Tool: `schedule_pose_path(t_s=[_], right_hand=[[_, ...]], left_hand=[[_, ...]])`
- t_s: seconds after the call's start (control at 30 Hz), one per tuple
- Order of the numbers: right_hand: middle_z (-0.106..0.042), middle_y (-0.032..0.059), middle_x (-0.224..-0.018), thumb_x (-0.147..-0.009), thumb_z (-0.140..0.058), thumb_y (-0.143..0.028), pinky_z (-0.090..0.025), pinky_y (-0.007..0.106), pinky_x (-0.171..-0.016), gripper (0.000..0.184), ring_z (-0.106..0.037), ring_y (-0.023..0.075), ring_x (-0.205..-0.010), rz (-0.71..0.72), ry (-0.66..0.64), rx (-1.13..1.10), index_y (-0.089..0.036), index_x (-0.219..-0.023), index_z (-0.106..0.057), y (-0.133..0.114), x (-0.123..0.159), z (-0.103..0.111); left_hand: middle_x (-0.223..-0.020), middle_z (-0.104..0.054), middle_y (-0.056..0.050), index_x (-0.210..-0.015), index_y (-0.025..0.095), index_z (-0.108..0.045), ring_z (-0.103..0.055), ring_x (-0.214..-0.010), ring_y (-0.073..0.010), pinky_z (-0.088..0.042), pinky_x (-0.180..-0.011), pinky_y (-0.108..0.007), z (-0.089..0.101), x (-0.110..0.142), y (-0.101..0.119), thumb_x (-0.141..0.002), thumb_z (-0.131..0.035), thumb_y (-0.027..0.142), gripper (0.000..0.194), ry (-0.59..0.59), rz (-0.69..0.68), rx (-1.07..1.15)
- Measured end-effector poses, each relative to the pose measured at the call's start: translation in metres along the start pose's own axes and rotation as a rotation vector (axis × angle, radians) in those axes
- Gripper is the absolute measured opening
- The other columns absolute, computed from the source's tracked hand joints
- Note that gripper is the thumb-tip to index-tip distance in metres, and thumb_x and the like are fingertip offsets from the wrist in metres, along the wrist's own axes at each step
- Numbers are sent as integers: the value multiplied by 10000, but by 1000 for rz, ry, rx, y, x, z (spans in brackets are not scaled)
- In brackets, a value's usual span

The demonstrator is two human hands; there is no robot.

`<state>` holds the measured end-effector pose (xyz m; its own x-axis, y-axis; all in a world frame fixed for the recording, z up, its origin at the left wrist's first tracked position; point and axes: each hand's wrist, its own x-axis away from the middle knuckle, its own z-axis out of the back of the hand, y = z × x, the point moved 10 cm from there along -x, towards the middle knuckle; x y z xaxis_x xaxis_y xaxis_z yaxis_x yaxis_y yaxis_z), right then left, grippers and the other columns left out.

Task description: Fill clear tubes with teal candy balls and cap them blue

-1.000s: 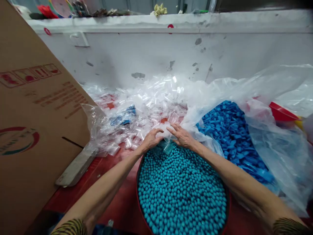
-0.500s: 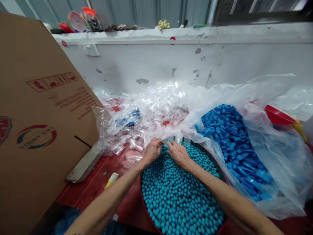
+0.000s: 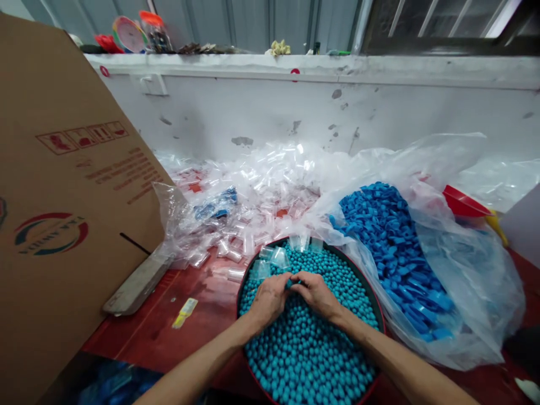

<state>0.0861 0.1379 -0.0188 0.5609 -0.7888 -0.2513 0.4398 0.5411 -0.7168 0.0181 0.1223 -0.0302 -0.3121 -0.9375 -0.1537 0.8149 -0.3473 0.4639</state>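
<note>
A round tub with a red rim is filled with small teal balls. Over its middle, my left hand and my right hand meet with curled fingers, tips touching. A bit of teal shows between the fingertips, but what they grip is mostly covered by the fingers. Just beyond the hands, several clear plastic tubes lie on the balls at the tub's far side.
Behind the tub spreads a heap of clear plastic tubes. To the right, a plastic bag holds blue plastic pieces, with a red scoop beyond. A large cardboard box stands left, near a grey bar on the red table.
Both hands have drawn back from the tub's far edge toward its middle and come together. Clear tubes now show on the balls where the hands were. The view has shifted slightly.
</note>
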Motion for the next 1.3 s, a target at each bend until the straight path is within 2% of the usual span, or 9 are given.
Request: schedule_pose_path(t_s=[0.13,0.27,0.4,0.6,0.83,0.97,1.07,1.2,1.3], right_hand=[[-641,5,-739,-826,-415,-195,-448,232,-657,209,-587,128,-675,-48,-59,73,-185,-882,-616,4,-17,14],[-574,65,-1028,-831,-369,-140,-404,266,-748,284,-523,173,-918,-10,3,579,-207,-1047,-541,-11,-49,37],[-500,121,-1121,-827,-333,-113,-389,350,-745,353,-496,221,-904,-99,-46,926,-184,-1150,-456,4,-67,34],[-484,138,-1099,-821,-301,-59,-375,303,-720,327,-476,214,-896,-99,-72,971,-139,-1074,-493,34,-65,40],[-541,119,-918,-829,-285,-70,-353,291,-716,271,-476,208,-849,-148,-21,950,-120,-929,-533,33,-56,67],[-556,100,-875,-839,-291,-120,-359,289,-731,258,-489,199,-847,-125,184,759,-135,-884,-545,5,-38,90],[-576,51,-815,-828,-350,-186,-391,260,-701,206,-518,156,-762,-90,189,362,-153,-863,-550,-5,-26,83],[-512,-24,-592,-782,-410,-257,-395,207,-500,162,-468,98,-512,-246,77,-167,-152,-757,-532,14,-15,55],[-458,-46,-537,-765,-426,-268,-354,186,-442,154,-419,79,-456,-279,46,-245,-159,-716,-522,21,-7,49]], left_hand=[[-874,-601,-53,-962,173,-533,-538,-840,-183,-402,-757,-282,-3,3,-3,-765,-440,175,218,-32,17,31],[-829,-583,-31,-908,177,-509,-533,-784,-156,-399,-726,-253,5,12,-4,-763,-440,188,161,-32,87,71],[-883,-555,-39,-934,181,-495,-501,-857,-161,-382,-781,-270,6,21,-9,-770,-421,186,180,-13,171,7],[-893,-535,-48,-927,192,-518,-482,-883,-188,-385,-792,-323,-4,19,-15,-790,-434,276,181,-33,169,-89],[-1016,-519,-78,-1077,168,-451,-476,-968,-194,-381,-857,-336,47,13,-6,-816,-399,238,275,285,97,13],[-1241,-402,-114,-1230,161,-312,-353,-1154,-241,-303,-946,-398,64,-4,12,-782,-450,210,471,379,25,-91],[-1333,-292,-129,-1280,168,-230,-239,-1226,-302,-257,-955,-473,56,-23,28,-726,-534,232,635,330,-41,-189],[-1109,-505,-121,-1206,160,-340,-442,-1070,-263,-378,-857,-406,29,-33,33,-742,-506,225,497,156,-67,-161],[-977,-561,-92,-1140,163,-394,-530,-936,-213,-428,-789,-336,16,-24,25,-756,-458,191,390,76,-40,-91]])
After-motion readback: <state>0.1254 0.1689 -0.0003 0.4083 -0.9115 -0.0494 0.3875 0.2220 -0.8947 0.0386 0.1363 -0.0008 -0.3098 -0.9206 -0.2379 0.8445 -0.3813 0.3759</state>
